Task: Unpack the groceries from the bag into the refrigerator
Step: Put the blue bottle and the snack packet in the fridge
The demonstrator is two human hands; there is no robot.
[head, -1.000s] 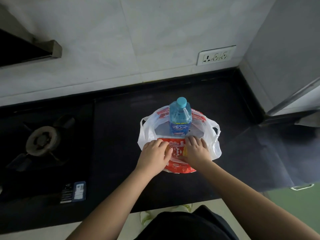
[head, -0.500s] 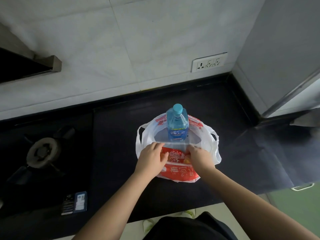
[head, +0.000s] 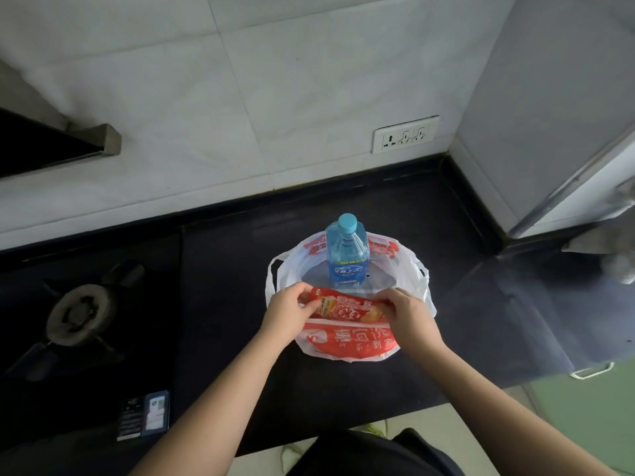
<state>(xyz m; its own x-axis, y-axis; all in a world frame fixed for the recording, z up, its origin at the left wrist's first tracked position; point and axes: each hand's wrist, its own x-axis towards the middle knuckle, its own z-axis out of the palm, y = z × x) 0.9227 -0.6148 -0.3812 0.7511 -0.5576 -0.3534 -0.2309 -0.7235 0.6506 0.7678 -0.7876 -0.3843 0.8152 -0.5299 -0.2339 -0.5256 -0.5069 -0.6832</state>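
Two hands, left hand (head: 288, 309) and right hand (head: 407, 312), pinch a red snack packet (head: 347, 308) by its ends above a white plastic bag (head: 347, 341) on a black countertop (head: 223, 304). Inside the bag stands a blue-capped water bottle (head: 346, 252); a gas burner (head: 82, 316) sits left, a wall socket (head: 405, 135) on white tiles behind.

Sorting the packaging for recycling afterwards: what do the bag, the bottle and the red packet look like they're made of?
Bag: thin white plastic film printed red; it crumples and sags.
Bottle: clear bluish plastic, glossy, with an opaque turquoise plastic cap and a printed label.
Red packet: likely glossy plastic film, judging by its sheen and creases; any inner lining is not visible.
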